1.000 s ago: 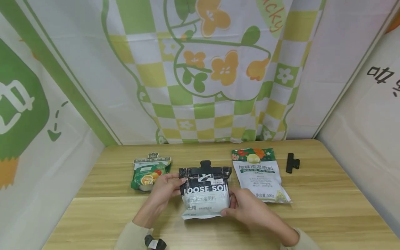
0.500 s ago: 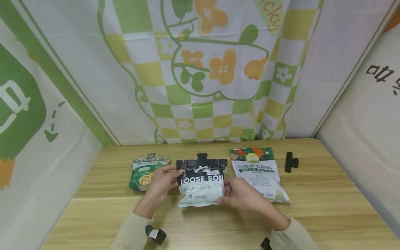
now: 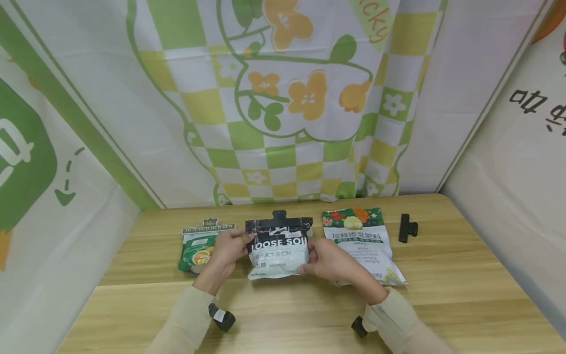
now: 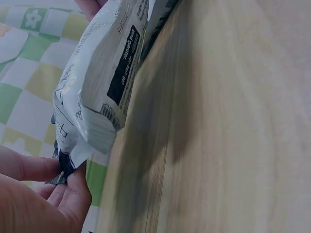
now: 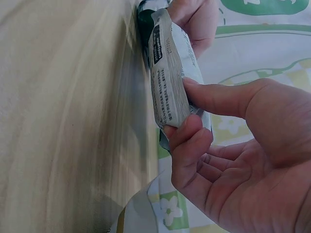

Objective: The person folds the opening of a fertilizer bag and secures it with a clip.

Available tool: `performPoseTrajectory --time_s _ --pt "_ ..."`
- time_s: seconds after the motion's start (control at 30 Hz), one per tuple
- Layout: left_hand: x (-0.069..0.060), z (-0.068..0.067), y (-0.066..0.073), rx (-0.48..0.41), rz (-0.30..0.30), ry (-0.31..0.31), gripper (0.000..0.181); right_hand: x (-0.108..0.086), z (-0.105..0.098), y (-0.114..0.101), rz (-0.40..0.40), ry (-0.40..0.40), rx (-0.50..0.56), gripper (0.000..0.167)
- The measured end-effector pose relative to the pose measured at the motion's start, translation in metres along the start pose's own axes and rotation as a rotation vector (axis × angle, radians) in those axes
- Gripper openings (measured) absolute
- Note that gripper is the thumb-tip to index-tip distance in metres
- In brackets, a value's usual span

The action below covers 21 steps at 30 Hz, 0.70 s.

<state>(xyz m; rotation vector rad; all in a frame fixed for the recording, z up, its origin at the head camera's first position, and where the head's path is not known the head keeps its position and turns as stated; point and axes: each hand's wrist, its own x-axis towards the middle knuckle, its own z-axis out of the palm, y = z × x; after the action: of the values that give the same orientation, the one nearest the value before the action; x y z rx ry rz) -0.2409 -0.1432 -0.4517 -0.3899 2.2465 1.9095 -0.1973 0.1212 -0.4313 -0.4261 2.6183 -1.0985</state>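
A black and pale "LOOSE SOIL" bag is held upright between both hands in the middle of the head view. A black clip sits across its top edge. My left hand pinches the bag's upper left edge, thumb in front. On the lower right side, my right hand grips the edge between thumb and curled fingers. The left wrist view shows the bag's side with printed text and its shadow on the table. In the right wrist view, the thumb presses against the bag.
Left of the bag lies a green fruit-print bag under a crown-topped clip. A white and green fertilizer bag lies on the right, partly behind my right hand. Beyond it is a loose black clip. A patterned curtain hangs behind the table.
Both hands have carried the LOOSE SOIL bag away from me toward the table's far edge, keeping their grip. The head view has shifted slightly. The other bags and loose clip stay put.
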Motion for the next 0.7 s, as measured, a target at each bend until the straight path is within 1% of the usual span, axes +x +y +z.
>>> performPoseTrajectory --time_s 0.1,0.23,0.47,0.6,0.7 --pt "0.005 0.002 0.001 0.026 -0.016 -0.006 0.044 0.007 0.001 0.003 0.008 0.008 -0.032 0.032" --pt "0.012 0.005 0.002 0.055 -0.030 -0.011 0.048 0.015 0.002 0.006 0.019 -0.002 -0.039 0.032" --pt "0.025 0.012 0.001 0.071 -0.026 -0.063 0.054 0.025 0.004 0.009 0.080 -0.035 -0.007 0.029" --pt "0.030 0.015 -0.001 0.111 -0.034 -0.036 0.053 0.030 0.005 0.011 0.089 -0.028 -0.017 0.028" --pt "0.033 0.017 -0.001 0.133 -0.029 -0.015 0.049 0.033 0.004 0.011 0.096 -0.023 -0.017 0.027"
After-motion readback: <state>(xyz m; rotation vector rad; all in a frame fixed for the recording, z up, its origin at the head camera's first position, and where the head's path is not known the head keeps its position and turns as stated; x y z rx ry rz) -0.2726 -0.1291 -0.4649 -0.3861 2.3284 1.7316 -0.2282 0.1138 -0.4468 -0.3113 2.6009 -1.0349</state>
